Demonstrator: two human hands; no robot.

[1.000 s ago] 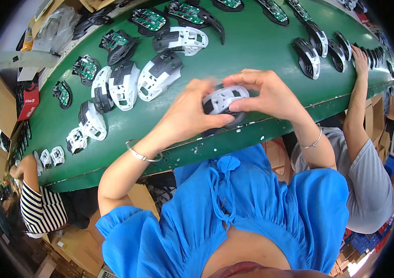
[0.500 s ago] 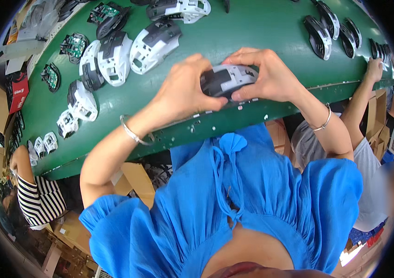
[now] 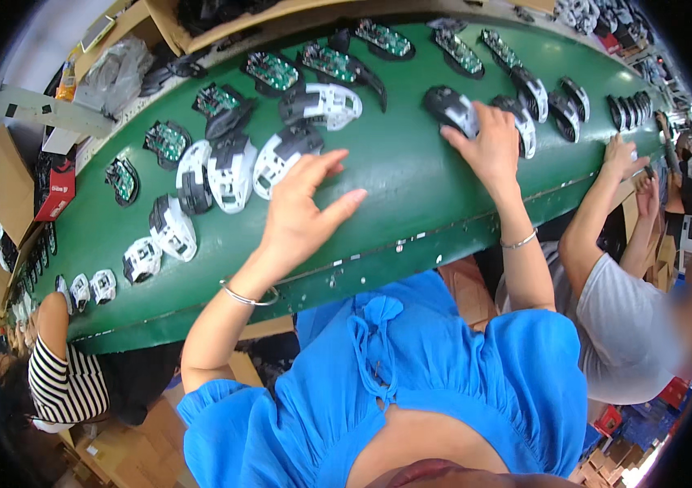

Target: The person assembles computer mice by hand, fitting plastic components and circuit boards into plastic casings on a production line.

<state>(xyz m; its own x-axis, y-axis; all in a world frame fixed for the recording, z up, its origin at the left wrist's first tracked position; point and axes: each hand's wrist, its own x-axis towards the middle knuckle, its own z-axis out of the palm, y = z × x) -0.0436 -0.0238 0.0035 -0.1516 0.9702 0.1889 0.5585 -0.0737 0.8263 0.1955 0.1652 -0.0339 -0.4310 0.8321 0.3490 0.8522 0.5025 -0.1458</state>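
A long green conveyor belt [image 3: 395,175] carries computer-mouse parts. My right hand [image 3: 491,146] reaches to the far right and rests on an assembled dark mouse [image 3: 448,107], fingers partly over it. My left hand [image 3: 307,210] hovers over the bare belt with fingers spread and holds nothing; its fingertips are close to a white-and-black mouse shell [image 3: 282,156]. Two more white shells [image 3: 230,167] lie just left of it. Another white shell [image 3: 325,104] lies farther back.
Green circuit boards [image 3: 271,71] and black mouse covers [image 3: 534,91] line the far side of the belt. A person in a grey shirt [image 3: 626,321] works at my right, a hand [image 3: 624,156] on the belt. A person in a striped sleeve [image 3: 61,378] sits left. Cardboard boxes [image 3: 6,175] stand far left.
Both hands were holding a mouse together near the belt's front edge. Now the right hand has carried it out to the far right and the left hand has let go and opened.
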